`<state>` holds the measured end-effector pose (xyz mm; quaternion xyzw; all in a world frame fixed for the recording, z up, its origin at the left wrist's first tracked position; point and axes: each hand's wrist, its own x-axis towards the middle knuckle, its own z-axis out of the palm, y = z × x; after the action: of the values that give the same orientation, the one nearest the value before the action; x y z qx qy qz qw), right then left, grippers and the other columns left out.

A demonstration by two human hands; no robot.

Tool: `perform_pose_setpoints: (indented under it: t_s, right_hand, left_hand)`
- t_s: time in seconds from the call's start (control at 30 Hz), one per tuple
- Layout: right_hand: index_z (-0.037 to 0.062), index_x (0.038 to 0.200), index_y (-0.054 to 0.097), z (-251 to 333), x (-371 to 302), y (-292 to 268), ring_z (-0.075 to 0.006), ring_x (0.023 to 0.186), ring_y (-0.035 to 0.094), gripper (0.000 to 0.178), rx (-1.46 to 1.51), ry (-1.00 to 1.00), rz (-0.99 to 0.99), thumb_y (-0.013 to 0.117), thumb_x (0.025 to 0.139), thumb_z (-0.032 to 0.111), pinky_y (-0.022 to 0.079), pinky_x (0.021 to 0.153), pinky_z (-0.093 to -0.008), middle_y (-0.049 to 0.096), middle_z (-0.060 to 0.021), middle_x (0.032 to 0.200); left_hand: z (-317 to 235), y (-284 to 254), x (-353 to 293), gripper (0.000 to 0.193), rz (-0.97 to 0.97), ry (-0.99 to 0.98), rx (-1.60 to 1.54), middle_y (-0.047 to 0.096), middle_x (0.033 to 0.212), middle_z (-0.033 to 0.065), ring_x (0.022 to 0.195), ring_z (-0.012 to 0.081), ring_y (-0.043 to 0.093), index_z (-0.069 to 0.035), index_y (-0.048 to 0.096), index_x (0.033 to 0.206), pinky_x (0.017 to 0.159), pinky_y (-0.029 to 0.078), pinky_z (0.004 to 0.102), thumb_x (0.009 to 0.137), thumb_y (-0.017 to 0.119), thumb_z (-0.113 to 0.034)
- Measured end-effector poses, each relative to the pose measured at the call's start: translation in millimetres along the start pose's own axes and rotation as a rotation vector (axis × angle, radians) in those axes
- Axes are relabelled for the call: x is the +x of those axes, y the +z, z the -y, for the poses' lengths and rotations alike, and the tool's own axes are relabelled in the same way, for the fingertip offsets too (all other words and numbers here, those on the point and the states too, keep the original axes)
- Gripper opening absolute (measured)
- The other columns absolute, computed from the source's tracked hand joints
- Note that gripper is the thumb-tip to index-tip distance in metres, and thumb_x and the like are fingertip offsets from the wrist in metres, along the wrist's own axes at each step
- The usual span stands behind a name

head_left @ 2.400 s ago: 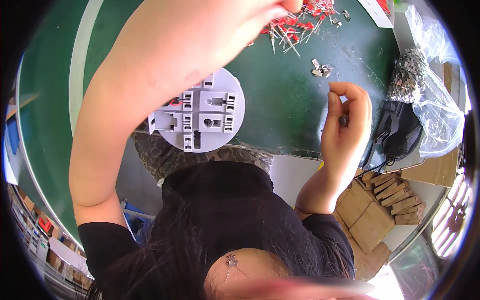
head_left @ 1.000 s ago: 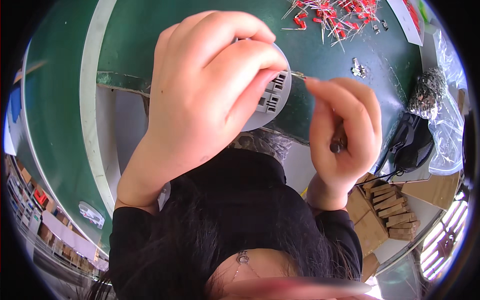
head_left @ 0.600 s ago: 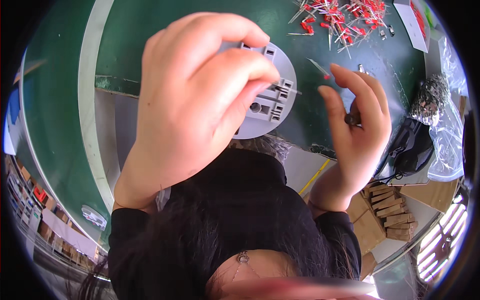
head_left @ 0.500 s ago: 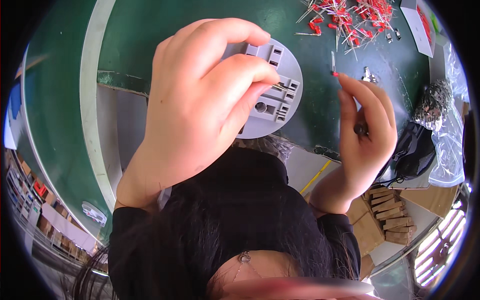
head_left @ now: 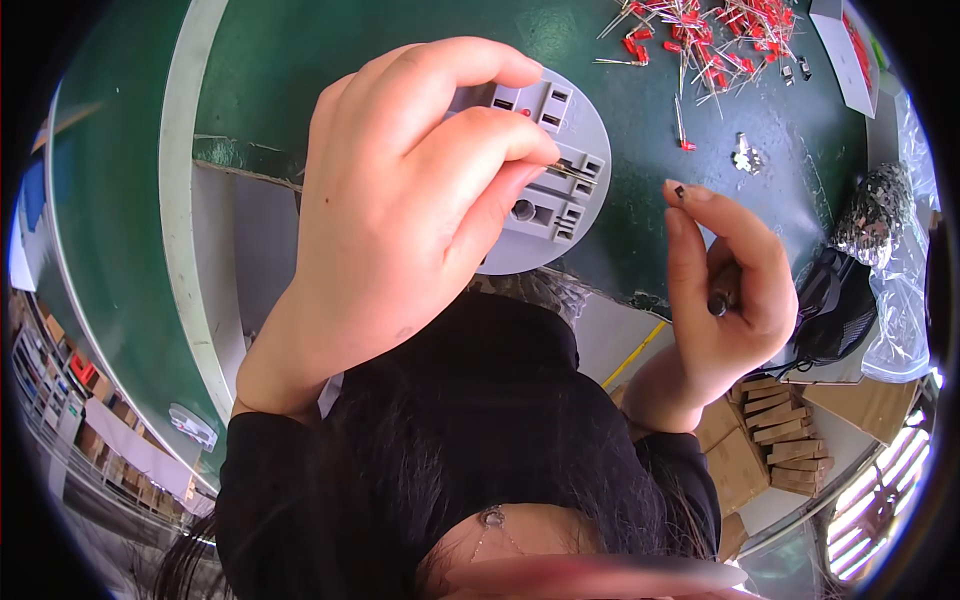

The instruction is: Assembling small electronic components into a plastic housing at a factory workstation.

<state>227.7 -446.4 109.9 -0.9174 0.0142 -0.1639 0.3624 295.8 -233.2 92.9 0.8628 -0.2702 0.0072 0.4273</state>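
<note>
My left hand point(head_left: 410, 190) reaches over a round grey fixture point(head_left: 590, 120), thumb and index finger pinched on thin metal leads point(head_left: 572, 172) lying across its slotted blocks. A small red dot point(head_left: 526, 112) shows on the fixture beside these fingers; most of the fixture's left side is hidden. To the right, my right hand point(head_left: 735, 270) is closed above the table edge. A tiny black part point(head_left: 681, 193) sits at its index fingertip, close to the thumb. The round end of a dark tool point(head_left: 718, 302) pokes out from its curled fingers. Beyond them lies a single red LED point(head_left: 686, 146).
Many red LEDs point(head_left: 715, 50) with long leads are heaped at the far right. Small metal pieces point(head_left: 745, 155) lie in a cluster nearer. A white box point(head_left: 843, 55), a black pouch point(head_left: 830, 310) and clear plastic bags point(head_left: 900, 320) line the right side of the green table point(head_left: 300, 80).
My right hand has drawn back toward me from the single LED, and the tiny black part now shows at its fingertip. My left hand keeps its pinch at the fixture.
</note>
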Motion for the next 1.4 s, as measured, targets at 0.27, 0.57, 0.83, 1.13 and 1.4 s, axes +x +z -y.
perform_pose_setpoints:
  t_s: [0.27,0.57,0.83,1.13,1.4]
  right_hand:
    - [0.0122,0.095,0.071,1.1,17.2,3.4,-0.0130,0.056,0.056,0.032,-0.113,-0.182,0.181,0.084,0.069,0.000,0.039,0.053,-0.0265,0.075,0.0021,0.089]
    - [0.0099,0.093,0.072,-1.6,29.3,2.2,-0.0181,0.066,0.063,0.026,-0.231,-0.437,0.257,0.085,0.070,0.008,0.041,0.057,-0.0291,0.074,-0.0045,0.090]
    - [0.0114,0.094,0.073,0.3,33.4,-3.2,-0.0161,0.062,0.060,0.027,-0.334,-0.524,0.271,0.084,0.069,0.011,0.040,0.056,-0.0293,0.074,-0.0032,0.092]
    - [0.0117,0.094,0.074,2.7,38.9,-0.2,-0.0155,0.060,0.057,0.026,-0.357,-0.597,0.276,0.083,0.070,0.010,0.038,0.054,-0.0289,0.074,-0.0029,0.093]
    - [0.0113,0.093,0.074,0.7,41.4,-2.3,-0.0154,0.058,0.057,0.024,-0.357,-0.620,0.277,0.082,0.072,0.009,0.038,0.054,-0.0289,0.075,-0.0029,0.093]
  left_hand:
    - [-10.3,-5.7,10.5,0.019,0.026,0.023,0.088,0.062,0.126,0.0133,0.104,0.0258,0.064,-0.003,0.070,0.089,0.086,0.054,0.0347,0.075,0.076,0.008]
    - [-8.2,-4.0,9.8,0.020,-0.010,-0.008,-0.012,0.062,0.126,0.0134,0.103,0.0268,0.064,-0.004,0.066,0.084,0.084,0.053,0.0348,0.072,0.074,0.009]
    - [-10.9,-0.8,13.8,0.022,-0.020,0.062,0.055,0.065,0.121,0.0130,0.098,0.0291,0.064,-0.004,0.062,0.079,0.079,0.052,0.0357,0.066,0.074,0.009]
    - [-12.3,-9.9,17.0,0.024,0.051,0.111,0.231,0.066,0.117,0.0126,0.094,0.0311,0.064,-0.004,0.060,0.076,0.077,0.052,0.0371,0.061,0.074,0.008]
    - [-0.7,-4.3,14.2,0.025,-0.005,0.182,0.181,0.066,0.117,0.0124,0.095,0.0316,0.064,-0.005,0.060,0.076,0.077,0.052,0.0376,0.059,0.073,0.008]
